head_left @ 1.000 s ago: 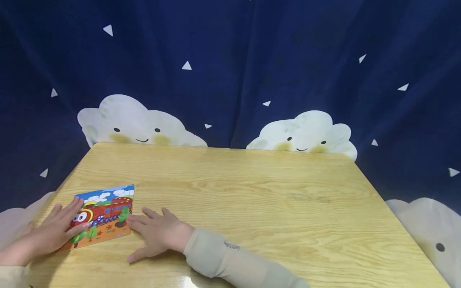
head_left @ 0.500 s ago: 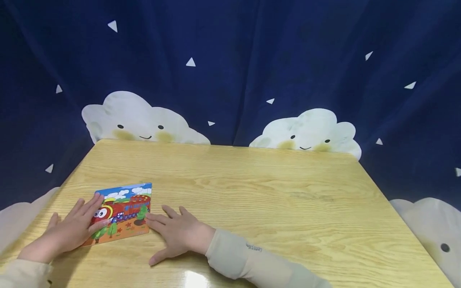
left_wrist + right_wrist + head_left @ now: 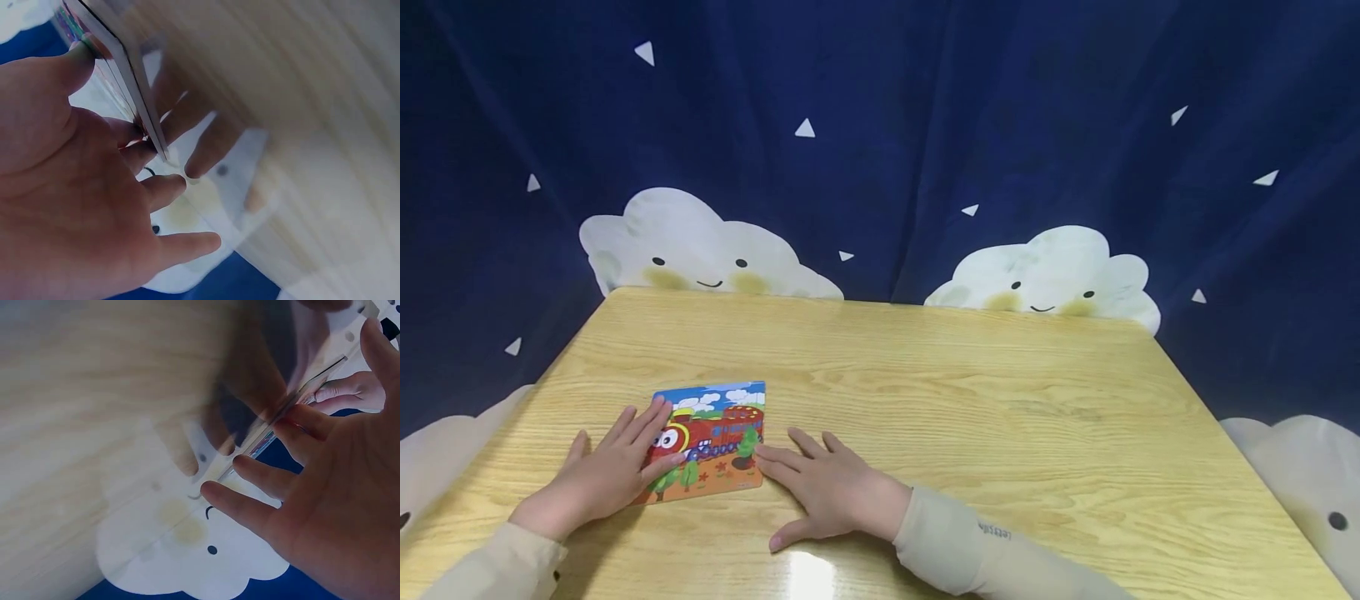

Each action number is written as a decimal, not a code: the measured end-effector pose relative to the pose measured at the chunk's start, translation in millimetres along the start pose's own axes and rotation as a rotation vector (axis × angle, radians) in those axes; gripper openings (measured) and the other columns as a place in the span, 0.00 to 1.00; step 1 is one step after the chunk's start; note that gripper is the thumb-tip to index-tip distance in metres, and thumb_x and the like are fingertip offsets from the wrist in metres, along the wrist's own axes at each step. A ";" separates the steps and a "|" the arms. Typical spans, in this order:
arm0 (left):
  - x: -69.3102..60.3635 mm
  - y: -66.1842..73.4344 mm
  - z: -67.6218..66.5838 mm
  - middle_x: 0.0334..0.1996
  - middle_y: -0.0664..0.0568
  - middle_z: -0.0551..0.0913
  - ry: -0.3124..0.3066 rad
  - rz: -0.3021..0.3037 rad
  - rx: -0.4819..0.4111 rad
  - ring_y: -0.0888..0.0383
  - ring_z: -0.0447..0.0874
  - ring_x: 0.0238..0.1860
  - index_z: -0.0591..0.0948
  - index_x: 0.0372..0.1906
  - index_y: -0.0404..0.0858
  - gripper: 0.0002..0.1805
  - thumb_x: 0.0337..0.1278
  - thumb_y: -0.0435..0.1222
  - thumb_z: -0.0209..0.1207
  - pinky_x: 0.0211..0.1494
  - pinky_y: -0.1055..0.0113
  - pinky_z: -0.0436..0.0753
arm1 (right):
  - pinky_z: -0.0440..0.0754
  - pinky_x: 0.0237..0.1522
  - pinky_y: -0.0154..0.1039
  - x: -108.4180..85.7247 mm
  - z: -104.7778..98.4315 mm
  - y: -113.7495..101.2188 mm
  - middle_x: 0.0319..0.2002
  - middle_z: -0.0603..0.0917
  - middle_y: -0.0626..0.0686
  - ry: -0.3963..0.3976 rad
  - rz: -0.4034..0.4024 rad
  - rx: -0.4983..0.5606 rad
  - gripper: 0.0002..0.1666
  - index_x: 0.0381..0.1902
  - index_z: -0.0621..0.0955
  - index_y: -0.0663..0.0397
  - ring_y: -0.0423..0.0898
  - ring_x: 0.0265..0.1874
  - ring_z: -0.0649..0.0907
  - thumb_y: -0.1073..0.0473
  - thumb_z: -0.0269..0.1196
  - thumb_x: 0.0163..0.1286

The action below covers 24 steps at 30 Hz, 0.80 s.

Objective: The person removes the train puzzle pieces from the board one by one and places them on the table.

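Observation:
A flat picture board [image 3: 718, 450] with a red cartoon train, trees and clouds lies on the wooden table, left of the middle in the head view. On its left end rests my left hand [image 3: 606, 479], fingers spread over the picture and thumb along the lower part. My right hand [image 3: 835, 487] lies palm down at the board's right edge, its straight fingertips touching there. From the left wrist, the board's thick pale edge [image 3: 128, 81] shows beside my left hand [image 3: 75, 181]. The right wrist view has my right hand [image 3: 331, 487] with fingers extended against the board's thin edge [image 3: 262, 447].
The wooden table [image 3: 962, 400] stretches away to the right and back. Behind it hangs a dark blue curtain [image 3: 880, 125] with white triangles and smiling clouds. Light glints off the glossy tabletop at the near side.
The board has slid to the right across the table, and both hands have moved right along with it. It also lies a little straighter. The head view has shifted slightly.

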<state>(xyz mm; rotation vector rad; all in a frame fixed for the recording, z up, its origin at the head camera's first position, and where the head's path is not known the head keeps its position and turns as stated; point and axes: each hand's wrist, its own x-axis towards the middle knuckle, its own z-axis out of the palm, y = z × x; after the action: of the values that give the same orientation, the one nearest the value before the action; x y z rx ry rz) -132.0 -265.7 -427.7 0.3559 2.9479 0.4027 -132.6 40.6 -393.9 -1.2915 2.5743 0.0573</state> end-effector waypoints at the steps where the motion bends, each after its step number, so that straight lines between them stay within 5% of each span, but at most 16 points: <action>1: 1.4 4.2 0.7 0.76 0.36 0.50 0.002 0.003 0.000 0.29 0.48 0.71 0.53 0.77 0.33 0.46 0.68 0.60 0.49 0.58 0.21 0.41 | 0.59 0.70 0.55 -4.0 1.6 2.1 0.77 0.48 0.37 0.009 -0.003 -0.007 0.54 0.79 0.53 0.40 0.51 0.76 0.50 0.22 0.50 0.63; 24: 26.7 83.5 4.8 0.76 0.46 0.56 0.000 0.170 -0.023 0.38 0.49 0.74 0.57 0.77 0.40 0.47 0.62 0.62 0.53 0.63 0.25 0.45 | 0.63 0.65 0.62 -88.0 26.5 47.2 0.77 0.52 0.41 0.093 0.051 0.100 0.49 0.78 0.56 0.45 0.57 0.75 0.53 0.26 0.48 0.68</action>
<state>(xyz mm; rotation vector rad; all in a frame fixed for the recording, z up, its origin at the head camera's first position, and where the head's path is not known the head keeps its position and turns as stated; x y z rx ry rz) -139.0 -179.7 -411.9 0.6055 2.9208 0.4562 -114.2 142.0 -401.4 -1.2200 2.6510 -0.1231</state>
